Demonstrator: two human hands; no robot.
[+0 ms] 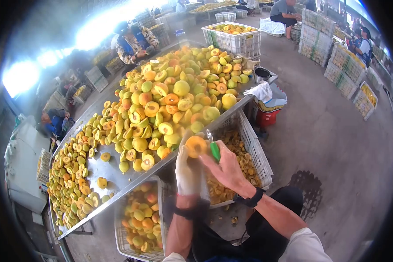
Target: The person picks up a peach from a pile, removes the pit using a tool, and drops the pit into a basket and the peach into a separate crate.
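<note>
My left hand (187, 177), in a pale glove, is closed around an orange peach half (196, 146), its cut face showing. My right hand (230, 168) is bare and grips a pitting tool (215, 151) by its green handle. The tool's small metal head points up, just right of the peach half. Both hands are at the near edge of a metal table (133, 180). On it, right beyond my hands, is a large heap of halved peaches (161, 105). Below my right hand, a white crate (250, 142) holds brown-orange scraps.
A second white crate (119, 236) full of peaches sits below left. A metal cup (262, 75) and white cloth (261, 91) are at the table's right corner. Behind them stands a filled crate (236, 43). A person (135, 43) is across the table. Stacked crates (314, 39) stand farther right.
</note>
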